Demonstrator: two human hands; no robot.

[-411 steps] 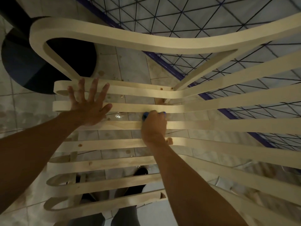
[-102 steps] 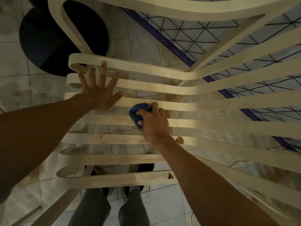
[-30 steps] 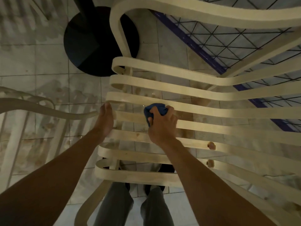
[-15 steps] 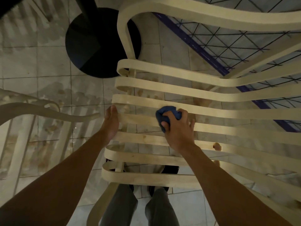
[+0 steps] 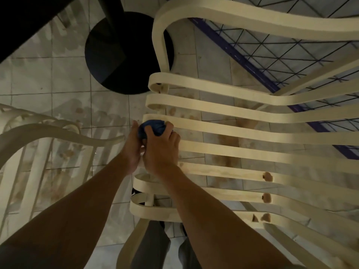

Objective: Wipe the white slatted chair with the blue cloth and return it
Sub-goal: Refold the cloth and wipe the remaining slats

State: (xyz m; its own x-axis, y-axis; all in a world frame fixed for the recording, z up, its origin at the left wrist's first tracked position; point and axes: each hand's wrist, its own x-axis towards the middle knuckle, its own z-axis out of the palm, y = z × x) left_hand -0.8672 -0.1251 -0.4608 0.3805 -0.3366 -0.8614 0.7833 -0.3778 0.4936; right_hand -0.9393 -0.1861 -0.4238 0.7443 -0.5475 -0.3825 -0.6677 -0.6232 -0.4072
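Head: blue cloth (image 5: 155, 127), chair slats (image 5: 242, 133) left-right

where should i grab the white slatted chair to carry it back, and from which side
Grip the wide curved band on the far edge of the white slatted chair, coming from above with fingers hooked under. It arcs clear of the slats, with open floor beneath, so a hand can likely wrap it; the slat ends are narrower and close together.
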